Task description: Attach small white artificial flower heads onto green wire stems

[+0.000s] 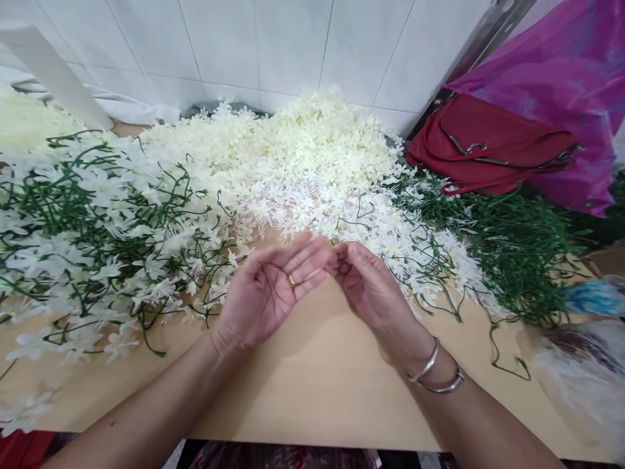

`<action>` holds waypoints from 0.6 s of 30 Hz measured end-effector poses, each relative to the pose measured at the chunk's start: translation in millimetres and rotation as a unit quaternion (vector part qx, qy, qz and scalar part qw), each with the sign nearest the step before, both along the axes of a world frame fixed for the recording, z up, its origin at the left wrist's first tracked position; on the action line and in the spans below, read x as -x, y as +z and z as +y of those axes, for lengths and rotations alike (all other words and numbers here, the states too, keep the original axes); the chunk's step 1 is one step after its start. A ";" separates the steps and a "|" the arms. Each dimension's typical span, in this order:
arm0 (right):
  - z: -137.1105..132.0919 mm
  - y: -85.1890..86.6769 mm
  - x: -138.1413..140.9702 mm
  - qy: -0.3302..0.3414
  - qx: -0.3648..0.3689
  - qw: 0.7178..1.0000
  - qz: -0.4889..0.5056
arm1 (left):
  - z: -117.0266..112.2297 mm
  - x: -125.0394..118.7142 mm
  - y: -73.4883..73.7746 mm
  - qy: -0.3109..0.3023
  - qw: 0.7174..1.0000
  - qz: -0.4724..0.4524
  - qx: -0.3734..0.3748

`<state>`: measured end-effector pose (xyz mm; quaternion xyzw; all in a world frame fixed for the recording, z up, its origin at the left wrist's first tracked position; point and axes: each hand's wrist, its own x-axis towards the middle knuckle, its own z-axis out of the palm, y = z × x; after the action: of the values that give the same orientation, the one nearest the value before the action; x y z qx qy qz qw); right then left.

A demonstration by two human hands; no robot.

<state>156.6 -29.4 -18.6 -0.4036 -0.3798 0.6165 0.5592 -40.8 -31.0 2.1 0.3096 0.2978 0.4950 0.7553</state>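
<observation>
My left hand [278, 286] is held palm up over the table, its fingers stretched out and a ring on one of them; nothing shows on the palm. Close against its fingertips, my right hand [366, 280] has its fingers curled together in a pinch, and what they hold, if anything, is too small to make out. Just beyond both hands lie loose white artificial flower pieces [312, 205]. To the left is a heap of white artificial flowers on green stems [112, 228]. Green plastic stems [517, 241] are bunched on the right.
Cream petals [293, 140] are piled along the tiled wall [293, 45]. A red handbag [493, 143] and a purple plastic bag [551, 85] stand at the back right. Clear plastic wrapping [581, 384] lies at the right edge of the wooden table [312, 384].
</observation>
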 end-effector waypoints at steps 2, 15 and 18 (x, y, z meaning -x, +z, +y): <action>0.7 0.1 -2.7 -0.018 -0.019 0.999 -0.034 | -3.2 -8.0 -7.2 -0.051 0.998 -0.036 0.026; 17.0 17.2 -14.3 -0.136 -0.229 0.844 -0.465 | 2.6 -8.4 -16.1 0.034 0.999 -0.035 -0.015; 37.3 22.3 -11.7 -0.107 -0.243 0.784 -0.562 | 5.8 -4.4 -13.5 0.059 0.997 -0.040 -0.012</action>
<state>168.3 7.9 3.8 -0.5676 -0.7183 0.1043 0.3886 -36.4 -25.3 -11.3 0.2801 0.2793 0.5541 0.7325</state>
